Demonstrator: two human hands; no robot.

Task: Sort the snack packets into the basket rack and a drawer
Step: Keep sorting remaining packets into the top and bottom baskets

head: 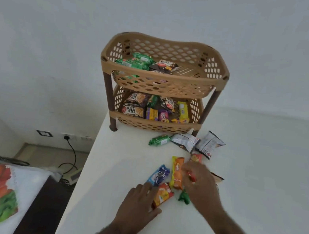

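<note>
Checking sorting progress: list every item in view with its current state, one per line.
Top basket: part filled, green and dark packets at its left.
Lower basket: crowded with packets.
Green packet: loose on counter, lying flat.
Two silver packets: on counter, unsorted.
Blue packet: flat on counter.
Orange packet: under left hand fingertips.
Right hand: closing on a red packet.

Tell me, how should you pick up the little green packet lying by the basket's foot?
Pinch the green packet across its narrow middle, coming straight down from above. It lies flat on the white table, long and slim, with bare table on its near and far sides, so fingers probably fit there. Its right end touches a white packet, so avoid gripping from that end.
</note>
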